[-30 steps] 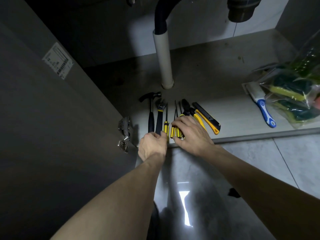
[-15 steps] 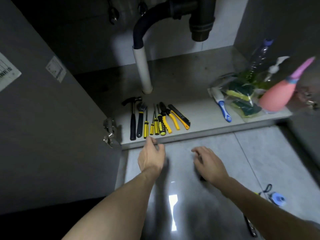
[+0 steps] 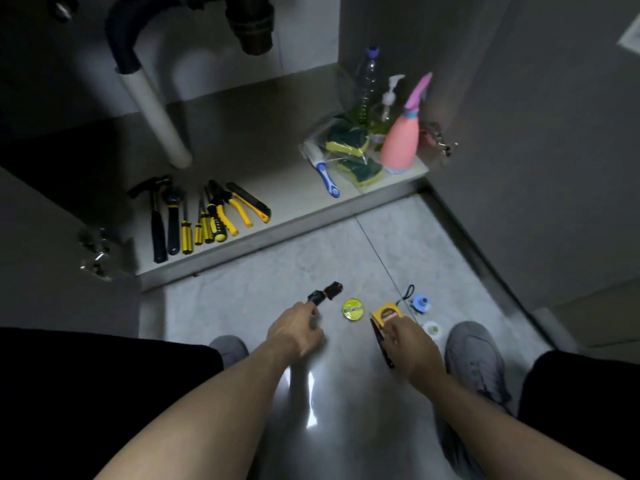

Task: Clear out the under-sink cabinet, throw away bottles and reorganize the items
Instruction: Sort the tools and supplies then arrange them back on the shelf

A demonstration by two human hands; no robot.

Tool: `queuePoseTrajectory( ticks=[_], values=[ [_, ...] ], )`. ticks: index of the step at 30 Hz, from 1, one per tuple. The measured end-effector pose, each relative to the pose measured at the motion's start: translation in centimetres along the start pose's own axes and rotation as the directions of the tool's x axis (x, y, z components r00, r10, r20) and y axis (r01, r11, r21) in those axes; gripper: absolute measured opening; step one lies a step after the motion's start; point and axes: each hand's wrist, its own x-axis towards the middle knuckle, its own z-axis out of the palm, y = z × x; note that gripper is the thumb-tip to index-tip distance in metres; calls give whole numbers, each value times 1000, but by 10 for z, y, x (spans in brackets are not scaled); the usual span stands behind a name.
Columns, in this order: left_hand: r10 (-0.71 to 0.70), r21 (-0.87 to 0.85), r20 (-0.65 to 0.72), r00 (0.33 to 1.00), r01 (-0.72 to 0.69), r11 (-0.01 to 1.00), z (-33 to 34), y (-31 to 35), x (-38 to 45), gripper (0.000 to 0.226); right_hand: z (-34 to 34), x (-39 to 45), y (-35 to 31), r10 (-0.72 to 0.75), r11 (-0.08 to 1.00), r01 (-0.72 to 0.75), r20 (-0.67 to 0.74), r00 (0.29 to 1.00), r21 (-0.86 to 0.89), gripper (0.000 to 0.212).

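Now the person crouches before the open cabinet [image 3: 242, 140], both hands down at the small things on the floor [image 3: 294, 268] just outside it. The left hand [image 3: 296, 332] reaches to a small black part [image 3: 325, 293], fingertips at its near end; the fingers are curled, but I cannot tell whether they have closed on it. The right hand [image 3: 407, 337] pinches a yellow tape measure [image 3: 385, 314], with a thin dark tool [image 3: 381, 344] lying just beside it. A round yellow tin [image 3: 352, 308] sits between the hands, and a blue roll [image 3: 420, 302] and a white roll [image 3: 432, 329] lie near the right shoe [image 3: 474, 358]. Inside, the hand tools [image 3: 204, 216] lie in a neat row at the front left, handles toward the edge, long axes running front to back; the two rightmost splay a little to the right. At the right corner stand a clear bottle [image 3: 367, 81], a pump bottle [image 3: 389, 98] and a pink sprayer [image 3: 401, 140], all upright, with bagged sponges [image 3: 349, 150] and a brush [image 3: 325, 174] in front. The bottles are not yet thrown away. The risks, as I judge them: the black part lies at a slant and looks small, so a loose pinch could send it rolling on the smooth tile; carrying both hands in at once could knock the tool row askew; and the sprayer stands close to the edge, so a brushing sleeve or wrist might tip it out.
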Motion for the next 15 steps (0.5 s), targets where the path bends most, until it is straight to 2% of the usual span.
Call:
queuePoseTrajectory(
  ticks=[3, 5, 8, 10, 15],
  values=[
    [93, 60, -14, 996, -92, 994, 8, 19, 15, 19, -2, -2, 3, 47, 996, -44, -50, 998, 76, 8],
    [152, 77, -27, 988, -150, 986, 15, 31, 25, 29, -2, -1, 1, 88, 991, -81, -59, 994, 108, 5],
    [250, 123, -58, 966, -242, 963, 28, 49, 42, 39, 0, 3, 5, 84, 992, -79, -42, 996, 102, 25],
    [300, 201, -32, 953, -288, 937, 36, 59, 52, 49, 1, 8, 9, 43, 995, -38, -49, 998, 91, 41],
    [278, 335, 62, 959, -282, 899, 48, 65, 71, 50, 9, 34, 16, -14, 998, 17, 48, 999, -59, 76]
  ],
)
